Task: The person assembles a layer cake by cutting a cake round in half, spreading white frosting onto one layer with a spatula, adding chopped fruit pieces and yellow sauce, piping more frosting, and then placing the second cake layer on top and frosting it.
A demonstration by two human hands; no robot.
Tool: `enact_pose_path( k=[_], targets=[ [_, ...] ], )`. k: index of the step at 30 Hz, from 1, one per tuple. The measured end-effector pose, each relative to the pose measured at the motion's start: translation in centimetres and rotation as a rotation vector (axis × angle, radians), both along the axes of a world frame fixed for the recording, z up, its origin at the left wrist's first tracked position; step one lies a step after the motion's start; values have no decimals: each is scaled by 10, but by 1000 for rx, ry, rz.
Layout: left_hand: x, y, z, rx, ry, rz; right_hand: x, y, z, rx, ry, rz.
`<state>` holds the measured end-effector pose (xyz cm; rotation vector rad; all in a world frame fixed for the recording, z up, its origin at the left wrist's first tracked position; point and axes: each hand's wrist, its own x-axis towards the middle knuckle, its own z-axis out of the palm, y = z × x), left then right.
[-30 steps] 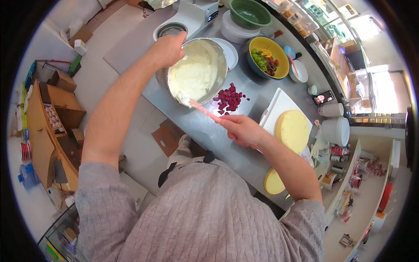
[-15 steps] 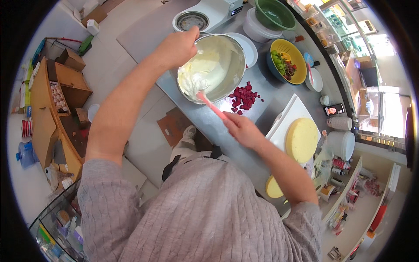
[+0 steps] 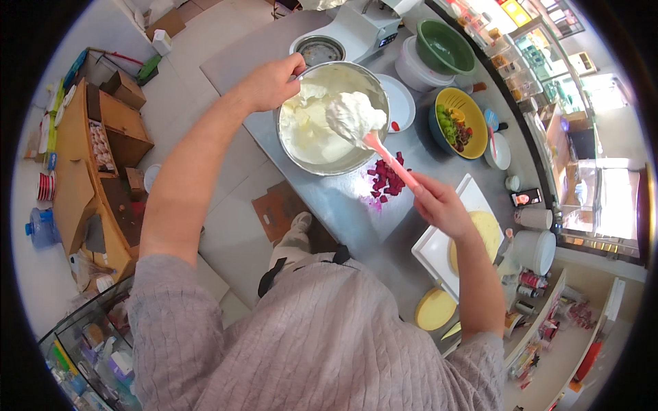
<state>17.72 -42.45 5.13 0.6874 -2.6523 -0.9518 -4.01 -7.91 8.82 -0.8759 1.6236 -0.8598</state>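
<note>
My left hand (image 3: 274, 83) is closed on the rim of a metal mixing bowl (image 3: 385, 109), which is tilted toward me and holds white cream (image 3: 308, 130). In my right hand (image 3: 441, 209) is a pink spatula (image 3: 396, 167), gripped by its handle. A large heap of cream covers the spatula's blade at the bowl's right side. Diced dark red fruit (image 3: 388, 181) lies on the metal table just below the bowl. Behind my right forearm, a round yellow sponge cake layer (image 3: 484, 231) rests on a white board (image 3: 439, 248), partly hidden by my hand and arm.
Past the bowl stand a white mixer base (image 3: 353, 34), a white plate (image 3: 404, 103) and a green basin (image 3: 444, 46) on a white tub. A yellow bowl (image 3: 473, 109) holds cut fruit. Another cake layer (image 3: 435, 309) lies nearer me. Cardboard boxes (image 3: 123, 140) stand at left.
My right hand has moved right and lifted the spatula from the bowl's lower edge, now loaded with a heap of cream. My left hand still holds the bowl rim. The view has shifted slightly.
</note>
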Motion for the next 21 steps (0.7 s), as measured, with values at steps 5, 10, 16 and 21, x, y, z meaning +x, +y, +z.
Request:
enact_pose_path(
  k=[5, 10, 16, 21],
  targets=[
    [1, -7, 1, 368, 78, 189, 7, 18, 6, 3, -251, -211],
    [1, -19, -45, 557, 206, 377, 5, 77, 41, -117, -92, -341],
    [37, -1, -81, 799, 282, 522, 42, 211, 83, -263, 533, -861],
    [32, -6, -93, 789, 246, 592, 65, 282, 19, -30, 1304, -974]
  ],
)
